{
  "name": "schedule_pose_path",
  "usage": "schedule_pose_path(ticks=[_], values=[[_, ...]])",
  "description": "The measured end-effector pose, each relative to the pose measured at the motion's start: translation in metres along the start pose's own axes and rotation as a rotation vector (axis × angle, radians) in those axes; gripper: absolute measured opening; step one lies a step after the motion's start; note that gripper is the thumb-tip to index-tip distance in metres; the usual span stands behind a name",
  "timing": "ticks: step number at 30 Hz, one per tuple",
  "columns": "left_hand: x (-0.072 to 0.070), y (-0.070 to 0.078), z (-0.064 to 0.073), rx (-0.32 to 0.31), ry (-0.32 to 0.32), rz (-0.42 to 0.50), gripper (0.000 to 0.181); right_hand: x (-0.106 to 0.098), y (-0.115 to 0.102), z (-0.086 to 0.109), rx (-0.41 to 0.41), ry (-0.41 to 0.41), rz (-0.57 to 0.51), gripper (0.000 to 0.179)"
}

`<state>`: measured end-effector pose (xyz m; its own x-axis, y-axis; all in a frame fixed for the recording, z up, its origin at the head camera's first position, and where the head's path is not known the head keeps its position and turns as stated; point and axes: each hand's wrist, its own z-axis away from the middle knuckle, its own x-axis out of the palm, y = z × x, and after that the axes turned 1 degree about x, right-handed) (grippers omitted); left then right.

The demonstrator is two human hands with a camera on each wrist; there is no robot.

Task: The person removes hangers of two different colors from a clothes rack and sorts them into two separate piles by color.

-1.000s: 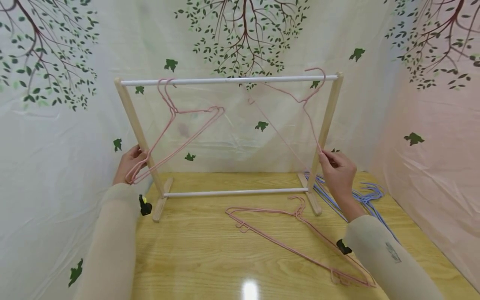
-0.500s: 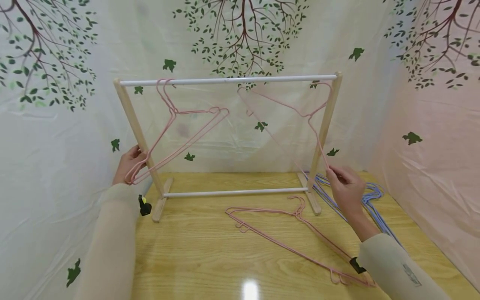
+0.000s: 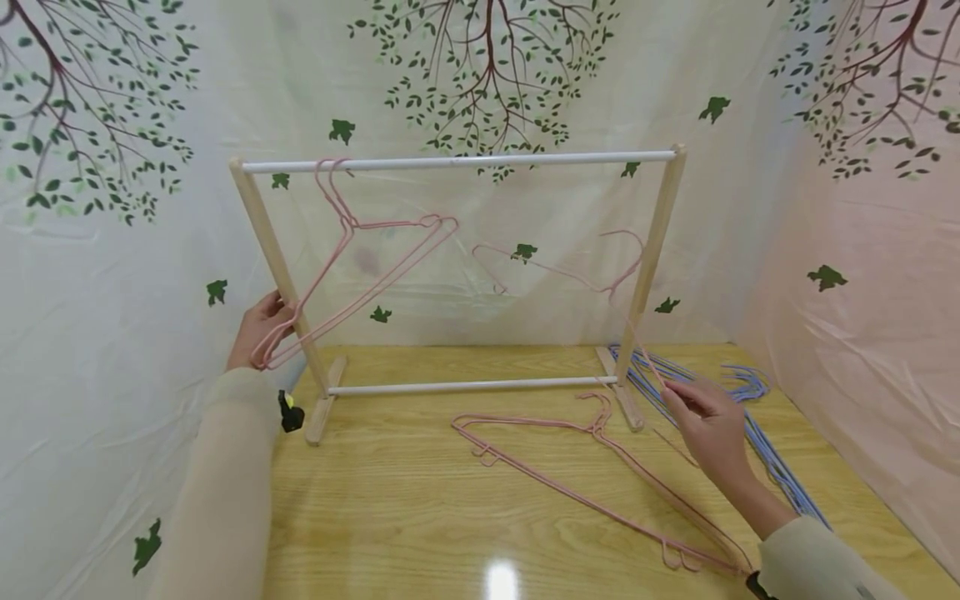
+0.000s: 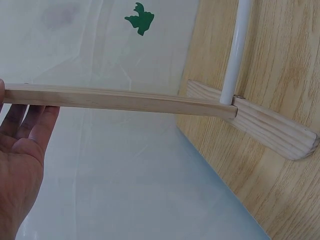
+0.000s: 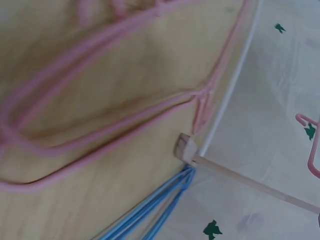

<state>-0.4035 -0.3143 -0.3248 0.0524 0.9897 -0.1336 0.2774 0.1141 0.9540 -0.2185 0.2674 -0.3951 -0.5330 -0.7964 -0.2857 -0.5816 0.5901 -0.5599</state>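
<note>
In the head view my left hand [image 3: 262,329] grips the left wooden post of a small garment rack [image 3: 450,162]. The left wrist view shows its fingers against the post [image 4: 110,100]. Between thumb and fingers, my right hand [image 3: 708,429] pinches one arm of a pink clothes hanger [image 3: 626,271]. That hanger is tilted, its hook below the top rail and apart from it. Two pink hangers [image 3: 390,223] hang by their hooks near the rail's left end. In the right wrist view only a corner of the held hanger [image 5: 314,150] shows; the right hand is almost entirely outside that view.
More pink hangers [image 3: 596,427] lie on the wooden table [image 3: 390,500] in front of the rack. Several blue hangers [image 3: 783,475] lie at the right, beside the rack's right foot [image 3: 628,408]. A printed cloth [image 3: 450,275] hangs behind.
My right hand has moved down and to the right with the pink hanger, whose hook has dropped from rail height to well below it. The left hand stays on the post.
</note>
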Motion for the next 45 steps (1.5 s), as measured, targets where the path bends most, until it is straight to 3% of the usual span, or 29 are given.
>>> schedule_pose_path(ticks=[5, 11, 14, 17, 21, 24, 27, 31, 34, 45], values=[[0.000, 0.001, 0.000, -0.033, -0.004, -0.031, 0.060, -0.008, 0.010, 0.024, -0.010, -0.086, 0.013, 0.022], [0.001, 0.003, 0.000, -0.038, -0.007, -0.037, 0.060, -0.016, -0.018, 0.051, 0.110, -0.243, 0.054, 0.017], [0.001, 0.004, 0.002, -0.013, -0.013, -0.017, 0.059, -0.017, -0.022, 0.066, 0.097, -0.297, 0.008, 0.019], [0.001, 0.004, 0.002, -0.003, -0.014, -0.009, 0.059, -0.018, -0.012, 0.081, 0.110, -0.352, -0.068, 0.022], [0.000, 0.003, 0.002, -0.018, -0.005, -0.044, 0.060, -0.019, 0.002, 0.097, 0.286, -0.402, -0.113, 0.015], [0.000, 0.003, 0.002, -0.016, -0.002, -0.031, 0.059, -0.019, 0.010, 0.103, 0.435, -0.400, -0.022, 0.016], [0.000, 0.002, 0.003, -0.008, -0.004, 0.004, 0.057, -0.020, 0.019, 0.104, 0.487, -0.401, 0.138, 0.018], [0.000, 0.003, 0.003, -0.018, -0.002, 0.000, 0.057, -0.022, 0.031, 0.102, 0.388, -0.405, 0.326, 0.019], [0.000, 0.004, 0.003, -0.030, -0.003, -0.009, 0.057, -0.024, 0.033, 0.095, 0.313, -0.394, 0.394, 0.023], [0.000, 0.003, 0.004, -0.020, -0.010, -0.005, 0.057, -0.001, 0.011, 0.045, 0.204, -0.382, 0.354, 0.022]])
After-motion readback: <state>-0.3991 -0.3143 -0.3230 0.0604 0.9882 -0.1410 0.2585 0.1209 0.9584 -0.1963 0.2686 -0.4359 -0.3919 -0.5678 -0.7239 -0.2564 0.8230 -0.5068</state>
